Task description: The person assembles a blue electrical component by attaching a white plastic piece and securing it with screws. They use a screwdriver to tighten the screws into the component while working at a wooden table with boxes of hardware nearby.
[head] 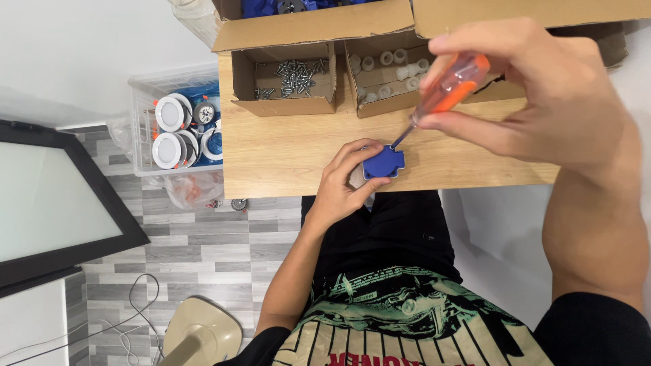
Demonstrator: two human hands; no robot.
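A small blue part [383, 163] is held down at the near edge of the wooden table [285, 152] by the left hand [346, 183], its fingers closed around the piece. An orange-handled screwdriver [444, 91] is gripped in the right hand [542, 95], its tip set on the part's upper right corner. Along the far edge, a cardboard box of screws [288, 78] is seen beside a box of white plugs [386, 71].
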